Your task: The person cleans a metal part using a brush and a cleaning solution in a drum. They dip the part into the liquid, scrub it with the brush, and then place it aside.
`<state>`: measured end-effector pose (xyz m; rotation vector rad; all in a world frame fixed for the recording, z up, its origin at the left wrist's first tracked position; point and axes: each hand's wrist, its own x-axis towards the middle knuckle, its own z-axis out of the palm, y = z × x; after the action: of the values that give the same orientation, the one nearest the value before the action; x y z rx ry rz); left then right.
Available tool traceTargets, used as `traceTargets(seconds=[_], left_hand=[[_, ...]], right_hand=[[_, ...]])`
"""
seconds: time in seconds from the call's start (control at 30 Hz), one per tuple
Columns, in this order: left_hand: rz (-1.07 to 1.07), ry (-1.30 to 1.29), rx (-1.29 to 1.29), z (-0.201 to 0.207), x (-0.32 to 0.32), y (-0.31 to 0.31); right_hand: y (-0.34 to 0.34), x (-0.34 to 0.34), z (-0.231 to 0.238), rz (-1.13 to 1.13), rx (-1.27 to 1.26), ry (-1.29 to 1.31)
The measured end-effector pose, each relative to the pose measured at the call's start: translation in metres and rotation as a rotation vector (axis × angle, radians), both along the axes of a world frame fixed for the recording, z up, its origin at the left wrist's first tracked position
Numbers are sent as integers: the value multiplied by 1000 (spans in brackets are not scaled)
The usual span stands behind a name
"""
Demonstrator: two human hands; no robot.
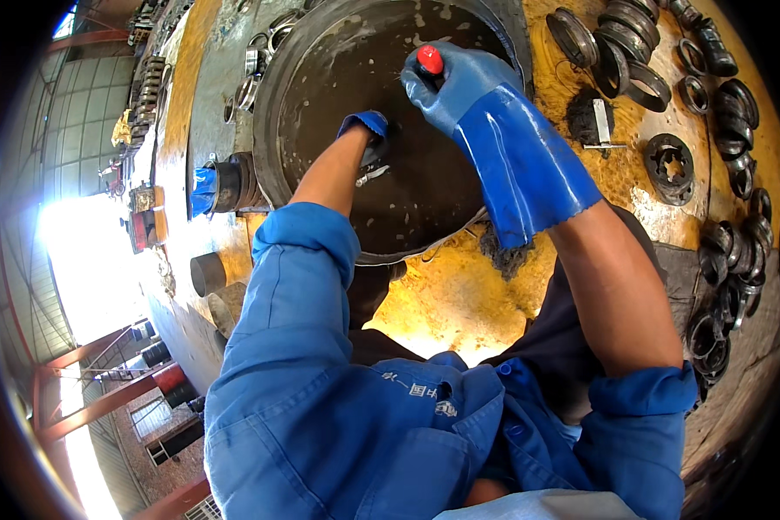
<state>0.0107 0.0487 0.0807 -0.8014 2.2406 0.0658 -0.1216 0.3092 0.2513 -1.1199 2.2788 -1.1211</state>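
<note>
A large round tub of dark, murky liquid stands in front of me. My left hand reaches down into it. Only the blue glove cuff and a little of the hand show; the fingers are hidden under the liquid. Above the tub's right side, my right hand, in a long blue rubber glove, is closed around a handle with a red end and a dark part below. The rest of that tool is hidden by the glove, so its kind cannot be told.
Several dark metal rings lie on the yellowish floor at right, with more stacked farther right. A slotted metal disc and a small metal piece lie nearer. Left of the tub are a cylindrical part with blue wrapping and short tubes.
</note>
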Motion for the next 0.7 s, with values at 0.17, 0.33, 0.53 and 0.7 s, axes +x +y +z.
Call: traceTargets(seconds=[0.17,0.33,0.53,0.7], left_hand=[[-165,21,5,-32,12,-20],[-352,137,-25,-40,33,-68],[111,418,200,54,33,-33],[568,728,438,113,102,-37]], right_hand=[[-5,-5,-13,-11,-1,26],[-7,2,-3,7,-43,19],[3,-14,-13,-53,-25,-15],[-11,-9,-10,-42,-38,-108]])
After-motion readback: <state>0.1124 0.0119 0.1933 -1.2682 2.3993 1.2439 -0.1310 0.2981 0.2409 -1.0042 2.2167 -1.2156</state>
